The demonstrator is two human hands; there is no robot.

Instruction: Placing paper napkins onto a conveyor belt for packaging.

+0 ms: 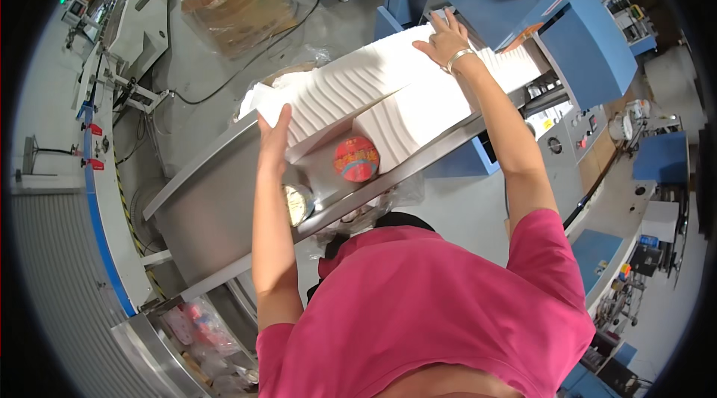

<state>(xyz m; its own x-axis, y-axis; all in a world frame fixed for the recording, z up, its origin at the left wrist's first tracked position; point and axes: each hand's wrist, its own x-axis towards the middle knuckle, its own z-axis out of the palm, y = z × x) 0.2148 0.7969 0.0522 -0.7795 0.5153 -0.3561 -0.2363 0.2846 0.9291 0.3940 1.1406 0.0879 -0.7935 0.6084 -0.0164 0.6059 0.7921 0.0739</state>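
White stacked pieces [340, 92] in two rows along metal trough [216, 207], left hand [275, 137] edge-on at back row's left end, hold unclear, gold-topped round item [300, 205], red round piece [356, 160] by front row, right hand [447, 45] atop back row, fingers spread, nothing gripped.

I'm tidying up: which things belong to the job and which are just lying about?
Apparently in use: white stacks, right hand on top, left hand at one end; metal tray; red round piece.
Probably lying about: floor carton; plastic bags.
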